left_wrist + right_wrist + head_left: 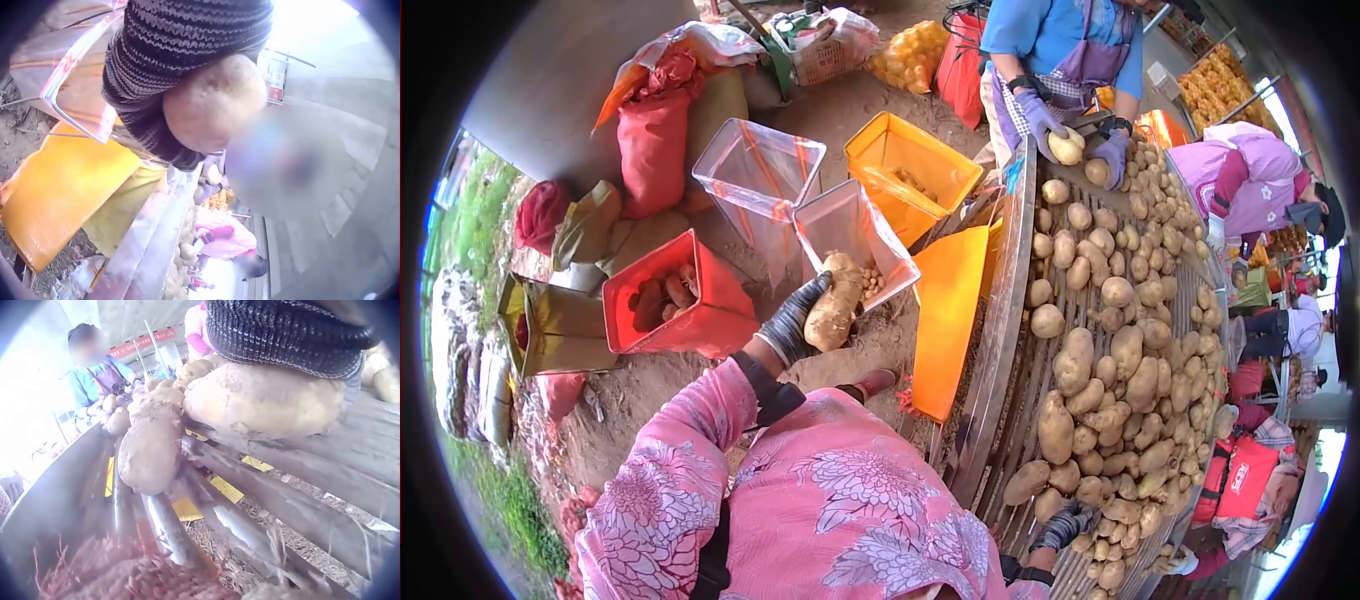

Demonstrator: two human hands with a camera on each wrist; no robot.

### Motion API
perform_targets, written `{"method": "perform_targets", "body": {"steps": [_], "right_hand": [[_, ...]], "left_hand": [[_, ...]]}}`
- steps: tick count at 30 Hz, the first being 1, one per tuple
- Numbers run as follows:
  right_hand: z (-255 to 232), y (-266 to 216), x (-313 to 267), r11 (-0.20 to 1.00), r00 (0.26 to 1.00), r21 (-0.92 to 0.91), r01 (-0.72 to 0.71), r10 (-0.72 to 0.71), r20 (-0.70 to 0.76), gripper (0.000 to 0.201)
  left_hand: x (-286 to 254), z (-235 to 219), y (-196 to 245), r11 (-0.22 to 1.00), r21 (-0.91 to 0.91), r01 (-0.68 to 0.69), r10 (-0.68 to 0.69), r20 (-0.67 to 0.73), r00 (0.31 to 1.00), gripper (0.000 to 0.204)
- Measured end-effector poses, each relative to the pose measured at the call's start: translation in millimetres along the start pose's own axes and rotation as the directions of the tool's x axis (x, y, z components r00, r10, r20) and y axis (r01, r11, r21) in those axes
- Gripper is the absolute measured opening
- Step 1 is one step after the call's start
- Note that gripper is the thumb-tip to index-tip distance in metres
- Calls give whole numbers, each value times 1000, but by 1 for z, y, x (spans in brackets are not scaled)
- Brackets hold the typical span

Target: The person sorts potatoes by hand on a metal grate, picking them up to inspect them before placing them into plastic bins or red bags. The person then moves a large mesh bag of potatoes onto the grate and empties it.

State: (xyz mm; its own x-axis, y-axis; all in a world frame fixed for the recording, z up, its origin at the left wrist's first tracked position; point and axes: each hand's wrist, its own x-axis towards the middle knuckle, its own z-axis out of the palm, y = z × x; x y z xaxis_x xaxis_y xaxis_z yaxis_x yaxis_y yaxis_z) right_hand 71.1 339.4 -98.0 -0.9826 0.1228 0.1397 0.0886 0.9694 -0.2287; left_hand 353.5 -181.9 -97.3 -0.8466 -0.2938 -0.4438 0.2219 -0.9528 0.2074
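Observation:
My left hand (790,322), in a dark knitted glove, grips a large knobbly potato (834,305) above the ground, in front of the clear-lined bin (840,220). The left wrist view shows glove fingers (181,37) wrapped round the pale potato (215,100). Low on the slatted metal sorting rack (990,420), my right hand (1065,525) is among the potatoes. Its gloved fingers (281,337) curl over a long potato (262,403) in the right wrist view; another potato (150,456) lies beside it on the bars.
A red bin (680,335) with dark potatoes stands at left; a yellow bin (890,145) and another clear-lined bin (750,165) stand farther back. An orange chute (950,320) slopes beside the rack. Across it, a person in purple gloves (1040,115) handles potatoes; more people work along the right.

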Motion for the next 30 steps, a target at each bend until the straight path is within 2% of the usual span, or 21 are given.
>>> {"method": "perform_targets", "body": {"steps": [1,2,4,6,7,8,9,10,11,12,13,14,16,18,19,20,21,22,24,25,30], "right_hand": [[1,-1,1,998,999,-64,12,-14,-32,35],[5,2,1,998,999,-59,-2,0,-43,35],[13,12,0,997,990,-77,22,-32,-137,31],[13,20,5,996,997,82,-40,34,74,35],[3,4,-4,999,998,-28,-36,37,50,32],[30,37,-3,998,999,60,31,-29,-36,27],[25,33,-7,997,999,80,24,-20,-46,27],[17,23,-11,995,998,100,17,-12,-55,26],[17,19,-15,997,995,70,-10,17,-98,34],[12,12,-15,973,986,171,-158,164,-26,46],[-2,-6,-17,944,977,259,-205,213,-1,61],[4,-3,-14,950,974,233,-207,224,-47,69],[-8,-18,-13,922,953,294,-251,288,-90,69],[-14,-26,-13,900,933,321,-295,344,-106,68],[-14,-27,-13,920,949,295,-257,298,-101,67],[-13,-28,-10,940,966,267,-211,243,-91,67],[-13,-27,-8,937,965,278,-212,247,-94,65],[-14,-29,-8,935,963,280,-216,251,-95,65],[-18,-34,-8,939,962,260,-226,258,-95,63],[-17,-32,-8,935,961,278,-222,258,-101,62],[-17,-35,-8,908,954,343,-240,286,-88,63]], "left_hand": [[7,-6,5,1000,4,1,-1,-103,995,53],[21,-9,11,1000,14,10,-9,-92,996,53],[52,1,31,971,215,-104,148,-198,969,46],[99,23,60,938,211,-276,313,-167,935,27],[135,14,85,914,148,-378,342,221,913,23],[162,2,111,921,253,-295,314,-34,949,23],[185,1,128,710,603,-364,380,108,919,28],[174,71,102,628,676,-385,534,-14,846,37],[193,80,99,675,662,-327,445,-11,895,32],[191,116,79,668,707,-232,271,58,961,40],[194,148,59,594,786,-170,109,130,985,41],[199,176,36,504,854,-130,-47,177,983,42],[216,229,-22,337,910,-241,-202,320,926,40],[245,266,-96,137,895,-424,-326,445,834,37],[264,281,-132,-39,805,-592,-440,518,733,34],[274,289,-167,-85,768,-635,-485,525,699,29],[286,295,-200,-257,503,-825,-514,652,557,30],[301,300,-229,-395,170,-903,-571,725,386,32],[328,310,-277,-511,-48,-858,-691,617,377,37],[335,309,-289,-580,-212,-786,-762,480,433,46],[368,317,-295,-488,-279,-827,-850,368,377,55]]}}
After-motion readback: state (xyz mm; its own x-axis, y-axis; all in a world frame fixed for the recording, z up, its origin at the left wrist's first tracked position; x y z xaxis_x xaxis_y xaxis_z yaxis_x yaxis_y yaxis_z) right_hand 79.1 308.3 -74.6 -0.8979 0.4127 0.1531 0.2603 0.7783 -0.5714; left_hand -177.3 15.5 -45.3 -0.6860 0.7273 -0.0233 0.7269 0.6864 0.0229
